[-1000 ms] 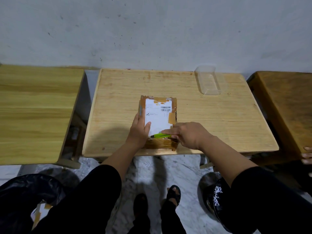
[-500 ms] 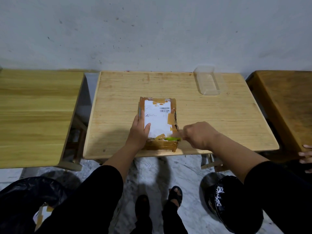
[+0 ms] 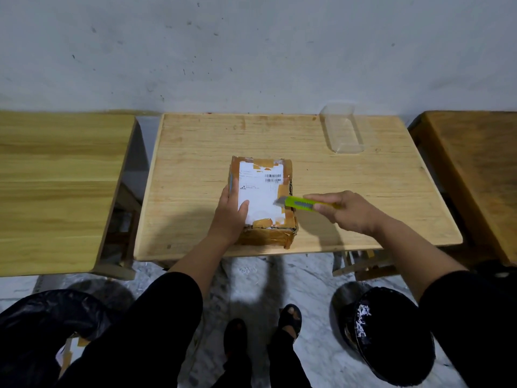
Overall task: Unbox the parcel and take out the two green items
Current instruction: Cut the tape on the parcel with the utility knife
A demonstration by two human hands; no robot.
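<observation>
A taped cardboard parcel lies on the wooden table, its white shipping label showing barcodes, the text too small to read. The left hand rests flat on the parcel; the right hand grips a green utility knife at its right edge.

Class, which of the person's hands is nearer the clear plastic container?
Right. The right hand lies in front of the clear plastic container; the left hand presses the parcel, farther left.

You are wearing black sleeves pushed up to about the elbow on both arms, leaving your forearms bare. Your left hand and right hand are ungloved. Dark trousers and black open-toed sandals show below.
</observation>
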